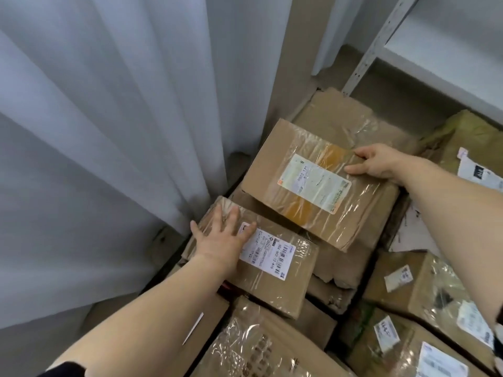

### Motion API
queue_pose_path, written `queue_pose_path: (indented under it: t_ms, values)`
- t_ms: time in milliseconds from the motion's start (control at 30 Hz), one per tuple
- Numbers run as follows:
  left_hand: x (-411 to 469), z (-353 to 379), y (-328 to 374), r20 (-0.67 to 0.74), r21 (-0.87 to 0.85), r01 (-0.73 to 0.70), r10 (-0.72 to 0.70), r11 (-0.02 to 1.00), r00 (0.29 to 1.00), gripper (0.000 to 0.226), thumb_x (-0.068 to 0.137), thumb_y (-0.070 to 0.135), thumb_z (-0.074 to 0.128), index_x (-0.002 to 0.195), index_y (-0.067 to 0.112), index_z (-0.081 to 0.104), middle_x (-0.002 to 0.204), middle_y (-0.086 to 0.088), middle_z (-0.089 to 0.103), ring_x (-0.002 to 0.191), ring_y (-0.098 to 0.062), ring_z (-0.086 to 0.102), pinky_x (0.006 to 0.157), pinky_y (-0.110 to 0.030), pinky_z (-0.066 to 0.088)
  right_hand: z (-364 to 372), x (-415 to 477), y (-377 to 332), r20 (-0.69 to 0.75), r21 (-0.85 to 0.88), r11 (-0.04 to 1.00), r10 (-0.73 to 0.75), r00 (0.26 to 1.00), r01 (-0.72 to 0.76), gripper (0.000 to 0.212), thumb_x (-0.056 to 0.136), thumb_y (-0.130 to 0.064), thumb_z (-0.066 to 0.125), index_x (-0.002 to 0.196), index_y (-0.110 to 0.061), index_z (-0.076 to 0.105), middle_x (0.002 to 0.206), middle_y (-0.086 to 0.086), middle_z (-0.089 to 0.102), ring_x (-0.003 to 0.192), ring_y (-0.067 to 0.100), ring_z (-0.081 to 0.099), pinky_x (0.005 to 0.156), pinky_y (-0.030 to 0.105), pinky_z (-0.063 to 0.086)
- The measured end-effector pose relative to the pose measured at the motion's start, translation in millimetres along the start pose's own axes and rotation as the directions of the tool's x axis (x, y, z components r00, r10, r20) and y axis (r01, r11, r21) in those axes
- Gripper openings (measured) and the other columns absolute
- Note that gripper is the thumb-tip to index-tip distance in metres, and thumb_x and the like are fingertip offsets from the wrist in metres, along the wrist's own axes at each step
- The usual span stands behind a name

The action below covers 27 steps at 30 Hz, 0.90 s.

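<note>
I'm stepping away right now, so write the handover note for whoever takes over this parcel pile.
Left grip: open, flat on the barcode-label box beside the curtain.
Right grip: curled over the far edge of the tilted box, which lies atop the pile.
Done: tilted box gripped.
Left to do: likely lift it off, then handle the barcode-label box.

A parcel storeroom: taped cardboard boxes (318, 183) with shipping labels (268, 253) lie piled beside a grey metal shelving rack (381, 42), a pale curtain (109, 118) hanging behind the pile.
</note>
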<state>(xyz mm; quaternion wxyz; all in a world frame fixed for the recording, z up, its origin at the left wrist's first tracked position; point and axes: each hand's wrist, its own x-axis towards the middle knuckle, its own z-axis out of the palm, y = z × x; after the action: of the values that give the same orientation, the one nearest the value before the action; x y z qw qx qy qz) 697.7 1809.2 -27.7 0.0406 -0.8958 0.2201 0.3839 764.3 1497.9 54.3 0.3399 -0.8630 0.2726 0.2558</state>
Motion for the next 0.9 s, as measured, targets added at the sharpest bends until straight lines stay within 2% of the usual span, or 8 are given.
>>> queue_pose_path:
  t_ms: [133,300,400,533,600,733,833,900]
  values:
    - [9.2,-1.3,-3.3,0.074,-0.031,-0.047,0.049,0.998,0.996,0.118,0.074,0.026,0.079,0.143,0.053,-0.014,0.152,0.003,-0.036,0.139,-0.035,-0.031,0.104,-0.076,0.003,23.2,22.8,17.3,0.062,0.163,0.985,0.05,0.997,-0.06,0.041,0.087,0.0,0.063,0.127,-0.01,0.057,0.117,0.008,0.062,0.086,0.02,0.06,0.074,0.028,0.056]
    - [15.5,-6.5,-5.3,0.124,-0.031,-0.064,0.067,0.997,0.99,0.119,0.073,0.024,0.081,0.145,0.052,-0.009,0.152,0.004,-0.036,0.141,-0.034,-0.029,0.104,-0.076,0.004,41.7,45.5,23.6,0.031,0.228,0.972,0.045,0.998,-0.051,0.052,0.09,0.005,0.056,0.138,-0.013,0.048,0.126,0.008,0.058,0.105,0.021,0.056,0.091,0.036,0.047]
    - [18.6,-5.8,-5.2,0.132,-0.043,-0.064,0.069,0.997,0.989,0.119,0.072,0.023,0.081,0.145,0.053,-0.008,0.152,0.005,-0.037,0.14,-0.033,-0.03,0.104,-0.076,0.002,47.4,50.4,31.6,0.026,0.211,0.977,0.021,0.999,-0.026,0.056,0.093,0.0,0.055,0.143,-0.021,0.043,0.135,0.006,0.053,0.119,0.024,0.053,0.099,0.037,0.044]
    - [21.1,-5.2,-5.7,0.14,-0.049,-0.07,0.076,0.996,0.987,0.12,0.071,0.024,0.082,0.144,0.053,-0.009,0.151,0.006,-0.038,0.139,-0.033,-0.032,0.103,-0.077,0.002,50.0,45.0,44.0,0.007,0.226,0.973,0.05,0.999,-0.051,0.058,0.094,-0.021,0.059,0.145,-0.036,0.036,0.14,0.0,0.047,0.124,0.022,0.048,0.101,0.035,0.042]
    - [20.3,-4.7,-7.1,0.141,-0.048,-0.083,0.089,0.995,0.986,0.12,0.072,0.024,0.081,0.144,0.053,-0.01,0.151,0.006,-0.038,0.139,-0.033,-0.032,0.104,-0.076,0.002,52.6,40.3,46.8,-0.04,0.243,0.968,0.08,0.996,-0.068,0.058,0.092,-0.027,0.062,0.143,-0.036,0.038,0.14,0.003,0.047,0.12,0.025,0.05,0.099,0.038,0.043]
    - [16.4,-1.4,-12.5,0.118,-0.009,-0.113,0.113,0.994,0.987,0.118,0.073,0.026,0.08,0.144,0.053,-0.009,0.151,0.007,-0.037,0.139,-0.032,-0.032,0.105,-0.075,0.003,59.1,28.1,41.5,-0.061,0.285,0.956,0.091,0.994,-0.07,0.054,0.093,-0.023,0.06,0.143,-0.028,0.04,0.128,0.003,0.048,0.104,0.022,0.048,0.083,0.037,0.043]
    - [15.1,2.3,-14.3,0.108,0.024,-0.141,0.138,0.99,0.985,0.118,0.073,0.027,0.081,0.144,0.053,-0.01,0.151,0.007,-0.037,0.139,-0.032,-0.032,0.105,-0.076,0.004,59.8,18.7,37.0,-0.042,0.314,0.947,0.084,0.996,-0.067,0.052,0.094,-0.021,0.058,0.142,-0.025,0.041,0.117,0.001,0.045,0.101,0.02,0.047,0.081,0.036,0.042]
    - [14.7,5.2,-15.5,0.098,0.032,-0.151,0.147,0.988,0.984,0.118,0.073,0.028,0.081,0.144,0.054,-0.009,0.151,0.008,-0.037,0.139,-0.032,-0.032,0.105,-0.076,0.005,61.1,15.8,36.3,-0.047,0.322,0.944,0.089,0.995,-0.069,0.051,0.094,-0.021,0.058,0.142,-0.024,0.041,0.118,0.0,0.044,0.1,0.019,0.046,0.081,0.036,0.042]
